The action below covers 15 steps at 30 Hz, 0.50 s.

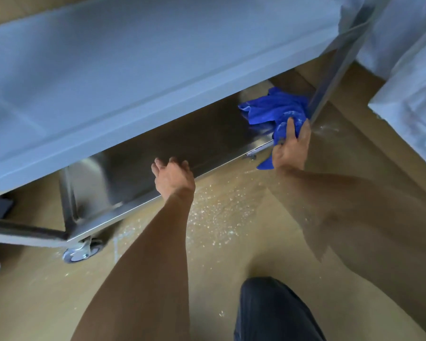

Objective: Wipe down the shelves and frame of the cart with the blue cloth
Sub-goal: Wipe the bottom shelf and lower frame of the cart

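A stainless steel cart fills the upper left, its pale upper shelf (pixel 138 70) overhanging the shiny lower shelf (pixel 172 143). My right hand (pixel 292 143) grips the bunched blue cloth (pixel 276 107) at the lower shelf's right corner, against the foot of the upright frame post (pixel 335 70). A tail of cloth hangs below that hand. My left hand (pixel 172 175) hovers at the lower shelf's front edge with relaxed, slightly curled fingers, holding nothing.
A caster wheel (pixel 81 251) sits under the cart's front left corner. White specks and powder (pixel 214 207) lie scattered on the wooden floor. White bedding (pixel 411 70) hangs at the right. My dark trouser knee (pixel 273 311) is at the bottom.
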Available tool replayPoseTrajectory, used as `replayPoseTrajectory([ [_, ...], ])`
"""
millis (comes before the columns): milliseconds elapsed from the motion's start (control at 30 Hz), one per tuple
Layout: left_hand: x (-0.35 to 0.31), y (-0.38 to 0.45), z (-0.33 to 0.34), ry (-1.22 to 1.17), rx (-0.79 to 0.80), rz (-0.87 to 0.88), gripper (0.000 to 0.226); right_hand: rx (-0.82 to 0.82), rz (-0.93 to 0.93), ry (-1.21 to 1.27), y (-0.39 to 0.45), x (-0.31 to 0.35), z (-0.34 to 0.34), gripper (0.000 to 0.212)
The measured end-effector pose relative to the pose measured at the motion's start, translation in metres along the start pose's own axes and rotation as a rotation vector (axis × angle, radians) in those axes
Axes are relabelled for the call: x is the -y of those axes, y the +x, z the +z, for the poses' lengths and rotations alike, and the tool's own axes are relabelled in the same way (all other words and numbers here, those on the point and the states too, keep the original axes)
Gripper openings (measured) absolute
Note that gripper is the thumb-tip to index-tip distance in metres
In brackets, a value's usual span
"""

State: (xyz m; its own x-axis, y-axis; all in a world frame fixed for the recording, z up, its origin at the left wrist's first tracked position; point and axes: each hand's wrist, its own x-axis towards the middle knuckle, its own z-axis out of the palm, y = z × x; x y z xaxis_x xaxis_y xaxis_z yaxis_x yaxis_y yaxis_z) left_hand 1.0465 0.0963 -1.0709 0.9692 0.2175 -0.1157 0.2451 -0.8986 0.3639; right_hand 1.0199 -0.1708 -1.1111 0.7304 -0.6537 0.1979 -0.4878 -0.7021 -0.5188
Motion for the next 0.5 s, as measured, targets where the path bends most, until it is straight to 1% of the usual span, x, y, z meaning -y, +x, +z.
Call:
replayPoseTrajectory([
  [67,-0.01,0.006,0.007,0.012,-0.002,-0.037,0.033,-0.016,-0.016,-0.05,0.021,0.003,0.002,0.066],
  [133,-0.014,0.007,0.009,0.027,-0.015,-0.055,0.031,0.004,0.001,-0.127,0.042,0.014,0.004,0.067],
  [233,-0.012,0.007,0.007,0.038,-0.033,-0.059,0.031,0.111,0.046,-0.275,0.066,0.046,0.011,0.061],
  [300,-0.011,0.006,0.009,0.053,-0.049,-0.051,0.03,0.193,0.045,-0.276,0.072,0.073,0.028,0.063],
  [333,-0.01,0.006,0.01,0.06,-0.059,-0.048,0.03,0.222,-0.003,-0.271,0.072,0.087,0.038,0.065],
  [400,-0.01,0.007,0.013,0.07,-0.082,-0.049,0.029,0.267,-0.159,-0.289,0.062,0.114,0.056,0.07],
  [500,-0.011,0.005,0.016,0.089,-0.1,-0.052,0.026,0.392,-0.368,-0.143,0.033,0.154,0.07,0.067],
])
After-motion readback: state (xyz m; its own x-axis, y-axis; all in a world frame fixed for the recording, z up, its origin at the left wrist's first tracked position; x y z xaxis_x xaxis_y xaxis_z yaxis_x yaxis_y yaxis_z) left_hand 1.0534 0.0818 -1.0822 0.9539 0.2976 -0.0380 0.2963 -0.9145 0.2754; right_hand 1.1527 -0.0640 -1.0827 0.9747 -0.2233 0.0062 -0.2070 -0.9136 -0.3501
